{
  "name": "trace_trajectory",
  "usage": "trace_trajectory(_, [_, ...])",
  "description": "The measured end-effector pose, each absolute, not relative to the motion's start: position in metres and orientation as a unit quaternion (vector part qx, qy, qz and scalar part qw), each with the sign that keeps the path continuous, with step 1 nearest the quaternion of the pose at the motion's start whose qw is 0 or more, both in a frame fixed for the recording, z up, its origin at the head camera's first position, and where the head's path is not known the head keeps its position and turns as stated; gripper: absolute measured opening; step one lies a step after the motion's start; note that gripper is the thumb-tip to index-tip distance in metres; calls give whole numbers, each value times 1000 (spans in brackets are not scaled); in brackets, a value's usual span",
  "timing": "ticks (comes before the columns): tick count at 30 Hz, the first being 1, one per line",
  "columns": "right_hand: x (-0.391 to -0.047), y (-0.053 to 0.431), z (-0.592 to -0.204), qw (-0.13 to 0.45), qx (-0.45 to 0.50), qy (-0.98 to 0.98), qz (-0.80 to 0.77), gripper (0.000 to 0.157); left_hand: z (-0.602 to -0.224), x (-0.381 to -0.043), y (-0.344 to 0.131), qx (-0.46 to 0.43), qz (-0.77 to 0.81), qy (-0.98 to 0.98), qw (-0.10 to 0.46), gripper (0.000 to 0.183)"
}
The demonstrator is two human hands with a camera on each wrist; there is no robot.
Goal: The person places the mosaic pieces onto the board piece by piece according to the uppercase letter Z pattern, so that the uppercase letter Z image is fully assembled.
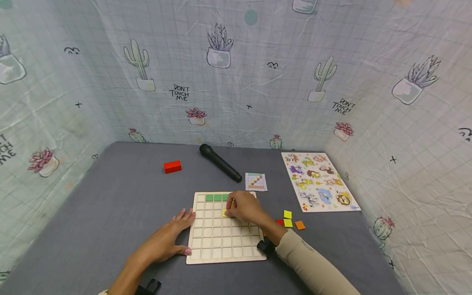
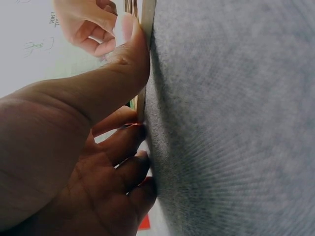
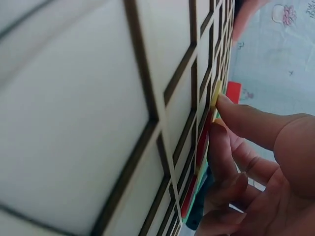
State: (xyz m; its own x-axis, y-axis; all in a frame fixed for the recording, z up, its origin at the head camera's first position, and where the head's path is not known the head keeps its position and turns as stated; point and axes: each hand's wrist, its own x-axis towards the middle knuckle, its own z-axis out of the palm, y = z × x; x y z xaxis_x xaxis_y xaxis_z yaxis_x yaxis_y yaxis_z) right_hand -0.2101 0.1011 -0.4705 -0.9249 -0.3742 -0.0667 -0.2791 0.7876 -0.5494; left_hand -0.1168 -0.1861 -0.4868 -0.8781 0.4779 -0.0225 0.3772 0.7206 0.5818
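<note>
A pale wooden grid board (image 1: 217, 242) lies flat on the grey table. My left hand (image 1: 167, 235) rests along its left edge, fingers stretched out and thumb on the rim. Over the board's upper part, my right hand (image 1: 245, 207) pinches a small yellow square tile (image 3: 216, 93) at the grid with thumb and fingertips. A bit of orange shows by those fingertips; what it belongs to is partly hidden. Green tiles (image 1: 218, 197) fill cells of the top row. Red tiles (image 3: 202, 142) in the grid show in the right wrist view, but my hand covers them in the head view.
Loose yellow tiles (image 1: 287, 218), an orange tile (image 1: 300, 225) and a red tile (image 1: 280, 222) lie right of the board. Behind it are a pattern card (image 1: 256, 182), a black microphone (image 1: 221, 163) and a red block (image 1: 172, 166). An animal picture board (image 1: 318, 182) lies far right.
</note>
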Motion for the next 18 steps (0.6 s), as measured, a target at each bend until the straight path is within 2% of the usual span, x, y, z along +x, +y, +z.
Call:
trace_trajectory(8, [-209,122,-466,94,-196,918,-331,16,-487,-116,-186,229,297,923,89,105])
trace_trajectory(18, [-204,165,-460,93,-170,911,-363,12,-488,-117,-186,218,291,926,97,105])
